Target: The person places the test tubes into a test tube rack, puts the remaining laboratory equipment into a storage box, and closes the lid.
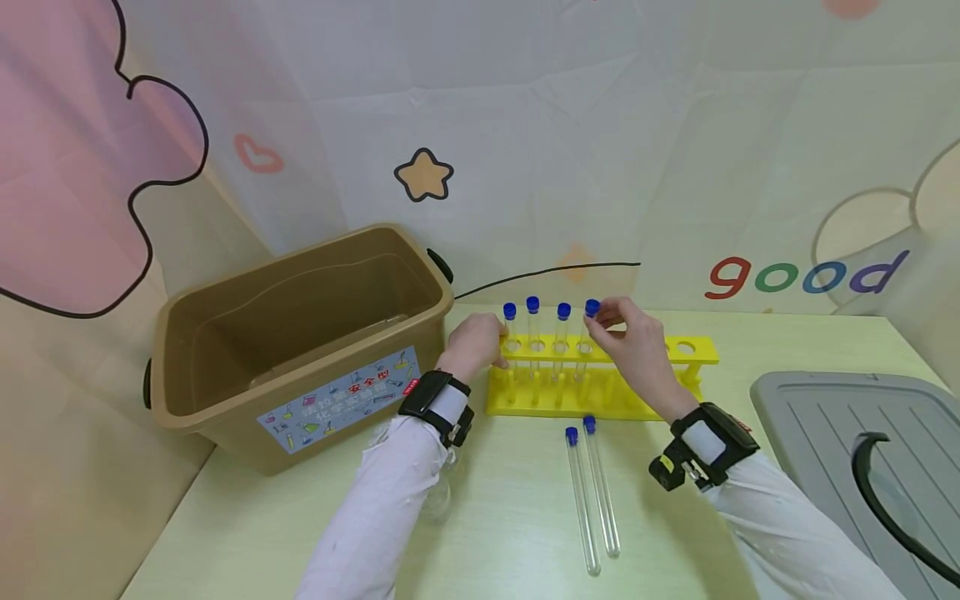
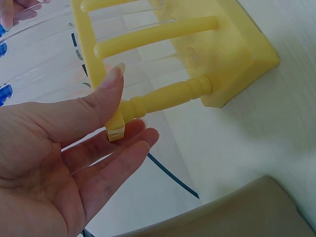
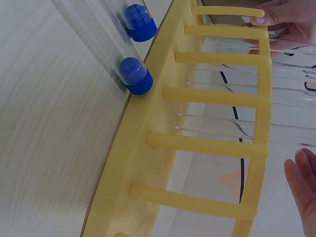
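A yellow test tube rack [image 1: 600, 408] stands on the table with several blue-capped glass test tubes upright in its left half. At its left end my left hand [image 1: 474, 343] grips the top bar, thumb [image 2: 111, 81] on one side and fingers on the other. With thumb and forefinger, my right hand [image 1: 637, 346] pinches the rightmost racked test tube [image 1: 583, 342] just at its blue cap [image 1: 592, 307]. That tube passes through a rack hole. The cap is outside the right wrist view, where only some fingers [image 3: 301, 173] of this hand show.
Two more capped test tubes [image 1: 579, 508] lie on the table in front of the rack. A brown bin [image 1: 300, 275] sits at the left, close to the left forearm. On the right lies a grey lid [image 1: 825, 408] with a black handle [image 1: 870, 483]. Clear glassware [image 1: 437, 500] is partly hidden by the left sleeve.
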Demonstrator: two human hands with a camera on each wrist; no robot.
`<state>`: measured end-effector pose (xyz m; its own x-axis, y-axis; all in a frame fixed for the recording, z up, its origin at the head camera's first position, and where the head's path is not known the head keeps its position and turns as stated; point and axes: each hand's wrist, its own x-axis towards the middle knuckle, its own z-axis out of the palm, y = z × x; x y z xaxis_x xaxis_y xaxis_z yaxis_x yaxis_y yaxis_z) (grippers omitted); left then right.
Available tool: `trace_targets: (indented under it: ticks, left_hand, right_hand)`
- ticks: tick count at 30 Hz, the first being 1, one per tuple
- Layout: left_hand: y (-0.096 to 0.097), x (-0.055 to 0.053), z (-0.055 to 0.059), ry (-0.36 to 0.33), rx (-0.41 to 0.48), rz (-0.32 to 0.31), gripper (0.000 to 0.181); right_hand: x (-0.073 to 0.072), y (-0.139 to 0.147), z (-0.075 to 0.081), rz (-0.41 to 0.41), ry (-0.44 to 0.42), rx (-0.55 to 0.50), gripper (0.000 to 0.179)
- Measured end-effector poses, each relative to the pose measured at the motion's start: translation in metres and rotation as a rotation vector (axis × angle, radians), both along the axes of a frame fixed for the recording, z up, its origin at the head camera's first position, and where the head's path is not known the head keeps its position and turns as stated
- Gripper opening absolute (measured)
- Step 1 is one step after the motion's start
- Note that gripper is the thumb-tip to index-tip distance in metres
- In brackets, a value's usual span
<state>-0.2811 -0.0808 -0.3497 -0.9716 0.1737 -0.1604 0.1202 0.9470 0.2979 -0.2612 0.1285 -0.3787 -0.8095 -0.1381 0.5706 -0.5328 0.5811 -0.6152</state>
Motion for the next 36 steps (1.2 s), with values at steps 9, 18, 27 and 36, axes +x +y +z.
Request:
trace_targets:
  ticks: [9, 18, 27, 36]
  left_hand:
    - [0.0, 0.001, 0.0, 0.001, 0.001, 0.003, 0.053]
    - [0.001, 0.001, 0.001, -0.008, -0.006, 0.003, 0.053]
    - [0.001, -0.006, -0.003, -0.026, 0.0, 0.016, 0.053]
    - [0.001, 0.0, 0.002, -0.02, 0.012, 0.019, 0.053]
  right_hand:
    - [0.002, 0.002, 0.0, 0.002, -0.018, 0.012, 0.023]
    - [-0.014, 0.013, -0.018, -0.009, 0.1, -0.019, 0.038]
    - [0.012, 0.006, 0.015, -0.023, 0.199, -0.047, 0.027]
    - [0.035, 0.006, 0.026, 0.053, 0.234, -0.004, 0.016]
